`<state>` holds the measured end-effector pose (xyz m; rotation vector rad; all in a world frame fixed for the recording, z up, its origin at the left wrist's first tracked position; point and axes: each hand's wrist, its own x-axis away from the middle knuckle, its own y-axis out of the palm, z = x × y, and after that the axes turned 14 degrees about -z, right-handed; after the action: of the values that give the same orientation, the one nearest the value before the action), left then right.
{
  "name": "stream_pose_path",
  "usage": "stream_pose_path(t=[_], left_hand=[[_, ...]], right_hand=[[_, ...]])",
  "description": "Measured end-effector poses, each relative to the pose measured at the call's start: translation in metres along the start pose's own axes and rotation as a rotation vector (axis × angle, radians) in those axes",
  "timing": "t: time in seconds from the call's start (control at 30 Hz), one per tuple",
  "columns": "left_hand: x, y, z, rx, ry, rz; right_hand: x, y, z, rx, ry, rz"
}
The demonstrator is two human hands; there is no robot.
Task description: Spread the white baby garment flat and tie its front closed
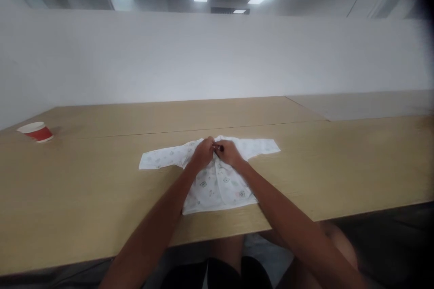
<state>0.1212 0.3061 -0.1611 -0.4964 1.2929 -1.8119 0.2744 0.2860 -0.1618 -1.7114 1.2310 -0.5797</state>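
A small white baby shirt [217, 189] with a scattered print lies spread on the table, its sleeves stretched out to both sides and its hem towards me. Near the neckline, my left hand [203, 153] is closed, pinching the cloth of the front opening. Right beside it, my right hand [228, 152] is also closed on the same cloth, its fingertips meeting those of the left. A small dark round spot shows at the right hand's fingers; what it is I cannot make out. The fingers hide the top of the front opening.
On the far left of the wooden table [101, 189] stands a red and white paper cup [39, 133]. A white partition [203, 58] rises behind the table. The table's front edge runs just below the shirt, with my legs under it.
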Motion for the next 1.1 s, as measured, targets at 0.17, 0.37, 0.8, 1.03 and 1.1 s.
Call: stream_pose_path(t=[0.17, 0.37, 0.8, 1.03, 1.1], left_hand=[[0.001, 0.003, 0.006, -0.028, -0.025, -0.001], [-0.001, 0.004, 0.004, -0.027, -0.014, -0.019], [0.038, -0.037, 0.014, 0.168, 0.092, -0.285], [0.031, -0.008, -0.001, 0.083, 0.185, -0.052], [0.027, -0.005, -0.007, 0.071, 0.132, -0.015]], right_hand=[[0.001, 0.003, -0.008, 0.136, 0.018, 0.003], [0.001, 0.005, -0.007, 0.076, 0.007, 0.034], [0.012, -0.037, 0.006, -0.371, -0.111, -0.268], [0.011, -0.022, 0.001, -0.198, -0.167, -0.202], [0.01, -0.016, -0.002, -0.068, -0.186, -0.119]])
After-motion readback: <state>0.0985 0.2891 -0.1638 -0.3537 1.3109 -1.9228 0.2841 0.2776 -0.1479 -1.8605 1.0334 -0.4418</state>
